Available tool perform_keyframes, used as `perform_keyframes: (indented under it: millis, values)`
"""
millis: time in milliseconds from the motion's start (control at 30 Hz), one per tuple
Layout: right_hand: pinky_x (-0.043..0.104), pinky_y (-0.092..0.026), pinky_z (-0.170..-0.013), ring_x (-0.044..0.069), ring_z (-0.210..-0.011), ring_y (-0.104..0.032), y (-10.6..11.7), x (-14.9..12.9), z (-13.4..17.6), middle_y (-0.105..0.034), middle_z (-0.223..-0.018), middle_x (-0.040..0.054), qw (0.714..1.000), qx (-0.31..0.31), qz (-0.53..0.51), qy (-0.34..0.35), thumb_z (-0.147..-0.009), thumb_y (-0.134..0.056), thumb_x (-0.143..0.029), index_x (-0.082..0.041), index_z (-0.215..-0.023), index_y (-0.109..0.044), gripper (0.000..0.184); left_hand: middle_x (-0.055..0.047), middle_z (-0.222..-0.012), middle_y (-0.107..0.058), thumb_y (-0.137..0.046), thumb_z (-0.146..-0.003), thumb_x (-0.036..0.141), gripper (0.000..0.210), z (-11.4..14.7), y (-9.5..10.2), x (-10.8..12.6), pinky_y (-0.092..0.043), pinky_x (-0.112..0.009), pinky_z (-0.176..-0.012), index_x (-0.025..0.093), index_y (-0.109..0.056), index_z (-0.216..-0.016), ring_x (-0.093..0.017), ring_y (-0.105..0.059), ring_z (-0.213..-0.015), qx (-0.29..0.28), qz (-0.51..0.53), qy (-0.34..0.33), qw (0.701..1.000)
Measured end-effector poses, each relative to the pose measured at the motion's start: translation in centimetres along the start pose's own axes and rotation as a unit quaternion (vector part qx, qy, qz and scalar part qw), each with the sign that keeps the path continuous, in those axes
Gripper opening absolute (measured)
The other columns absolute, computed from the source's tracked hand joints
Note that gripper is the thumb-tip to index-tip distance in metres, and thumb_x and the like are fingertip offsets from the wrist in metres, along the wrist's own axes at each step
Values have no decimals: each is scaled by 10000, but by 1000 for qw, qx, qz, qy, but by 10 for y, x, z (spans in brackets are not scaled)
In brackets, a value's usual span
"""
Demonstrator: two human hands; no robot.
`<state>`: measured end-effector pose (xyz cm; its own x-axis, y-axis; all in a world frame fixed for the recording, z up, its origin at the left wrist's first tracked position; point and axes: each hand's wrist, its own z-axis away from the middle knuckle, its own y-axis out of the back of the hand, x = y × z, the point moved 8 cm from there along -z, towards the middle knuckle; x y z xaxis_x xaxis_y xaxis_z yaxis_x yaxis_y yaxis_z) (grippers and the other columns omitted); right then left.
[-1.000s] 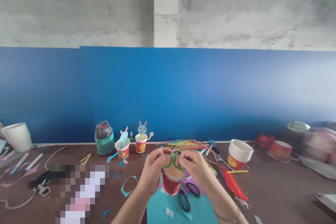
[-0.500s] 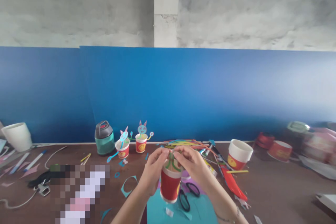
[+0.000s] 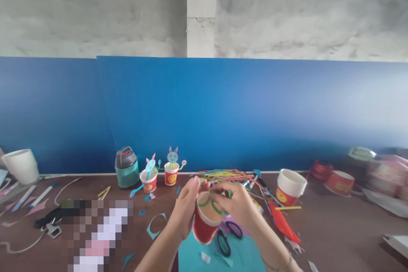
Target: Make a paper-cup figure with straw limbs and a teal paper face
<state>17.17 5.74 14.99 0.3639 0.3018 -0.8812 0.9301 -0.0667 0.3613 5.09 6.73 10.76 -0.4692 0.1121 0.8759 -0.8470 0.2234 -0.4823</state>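
Note:
A red and white paper cup is between my hands, tilted so that its opening faces me. Thin green strips curve at its rim and run up to my fingers; they look like bendy craft stems. On the left side of the rim, my left hand is closed, with a bit of green showing at its fingertips. My right hand is closed over the right side, and green pokes out between its fingers. Black-handled scissors lie on blue-green paper beneath.
Two cups with rabbit figures stand behind to the left, beside a teal-and-grey jar. Colourful stems are piled at the back. White-topped stacked cups and a red pointed object are at right. Paper scraps lie about.
My hands have spread apart over the cup, and the green strips have parted with them. The cup has tipped toward me, showing more of its inside.

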Motion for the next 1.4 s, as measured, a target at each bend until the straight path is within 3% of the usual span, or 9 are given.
perform_keyframes:
  millis: [100, 233, 400, 567, 833, 967, 1067, 1267, 1400]
  values:
    - [300, -454, -640, 185, -669, -578, 11, 0, -3, -675, -678, 35, 999, 35, -17, 1, -686, -668, -367, -166, -752, -730, 220, -134, -1130, -594, -675, -635, 677, 736, 0, -6, -1, -450, -329, -813, 170, -503, -1141, -254, -590, -992, -70, 38, 17, 997]
    - [300, -452, -614, 202, -697, -591, 28, 3, -5, -687, -708, 69, 996, 83, -30, -3, -686, -668, -418, -144, -759, -717, 288, -105, -1132, -594, -871, -509, 374, 849, 14, -28, 5, -436, -302, -819, 197, -458, -1230, -223, -580, -964, -217, -62, 14, 974]
    - [279, -431, -569, 161, -630, -551, 35, 1, -4, -669, -689, 53, 994, 97, -52, -10, -693, -670, -433, -146, -789, -706, 305, -118, -965, -622, -821, -579, 297, 662, 12, -20, 0, -441, -286, -708, 98, -517, -1132, -177, -565, -783, -146, -161, 30, 976]
    - [267, -423, -566, 134, -601, -528, 36, 0, -3, -643, -665, 35, 991, 97, -94, -8, -702, -669, -436, -142, -787, -688, 307, -123, -982, -626, -799, -610, 290, 655, 11, -26, 0, -441, -308, -759, 103, -510, -1167, -194, -571, -833, -173, -120, 24, 977]
    - [272, -440, -553, 144, -582, -557, 20, 15, -7, -642, -620, 18, 995, 14, -80, -49, -675, -701, -433, -140, -764, -690, 306, -105, -1021, -624, -801, -616, 242, 678, 13, -27, -7, -444, -285, -782, 130, -494, -1210, -175, -568, -862, -172, -143, 41, 974]
    - [325, -504, -705, 211, -785, -640, 24, 11, -6, -703, -847, 77, 992, 23, -111, -54, -715, -673, -499, -133, -1037, -652, 489, -119, -1110, -606, -807, -620, 252, 834, 10, -25, -7, -449, -310, -818, 162, -358, -1316, -195, -578, -917, -153, -113, 26, 981]
    - [364, -486, -865, 249, -1015, -610, 27, 9, -4, -674, -1056, 118, 989, 25, -139, -37, -751, -640, -519, -140, -1181, -563, 578, -118, -1106, -609, -787, -659, 289, 791, 6, -21, -5, -451, -304, -819, 163, -353, -1309, -200, -582, -935, -130, -94, 2, 987]
    - [392, -512, -842, 241, -997, -627, -10, 11, -2, -651, -1129, 113, 964, -144, -223, -34, -678, -737, -469, -192, -1234, -461, 680, -122, -1249, -552, -689, -778, 382, 695, 4, -20, 0, -410, -343, -952, 208, -335, -1350, -232, -536, -1120, -77, -52, -62, 994]
    - [397, -502, -861, 243, -957, -640, -17, 19, -4, -682, -1046, 91, 968, -115, -214, -67, -558, -825, -417, -169, -1089, -530, 656, -135, -1260, -560, -610, -814, 466, 521, 0, -21, -2, -390, -375, -986, 164, -541, -1233, -279, -498, -1184, -97, 24, -47, 994]
